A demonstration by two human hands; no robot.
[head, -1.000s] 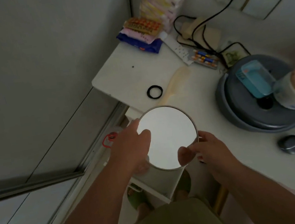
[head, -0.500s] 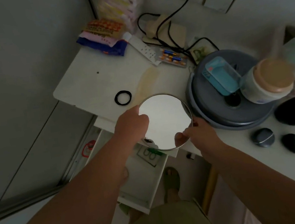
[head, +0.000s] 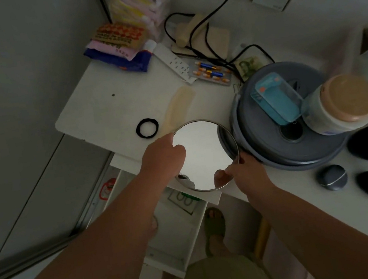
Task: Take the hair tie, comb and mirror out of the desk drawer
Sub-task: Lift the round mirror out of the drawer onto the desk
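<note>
Both hands on the round mirror (head: 204, 154), held face up over the front edge of the white counter (head: 93, 109). Left hand (head: 163, 157) curled over the mirror's left rim, fingers folded down on the glass edge. Right hand (head: 245, 169) pinching the near right rim, thumb lying on the glass. Mirror's far right edge just beside the grey round appliance (head: 283, 146), touching or apart impossible to tell.

Lying flat on the counter just beyond the mirror: black hair tie (head: 147, 128), and to its right a pale cream comb (head: 179, 106), near end reaching to the mirror's rim. Both out of the drawer.

Below the hands, open white drawer (head: 177, 232), pulled out from under the counter, with a small green item and a printed outline visible inside, partly hidden by the left forearm.

At the counter's back: stacked snack packets (head: 117, 42), white power strip (head: 172, 61), blister pack of capsules (head: 212, 73), black cable (head: 209, 24) running up to a wall socket. On the grey appliance, a blue clear-lidded box (head: 275, 98) and a white jar with a tan lid (head: 339, 105). Near the right edge, two dark oval stones (head: 331, 177).

Under the counter, a foot in a green sandal (head: 214, 226) on the floor.
</note>
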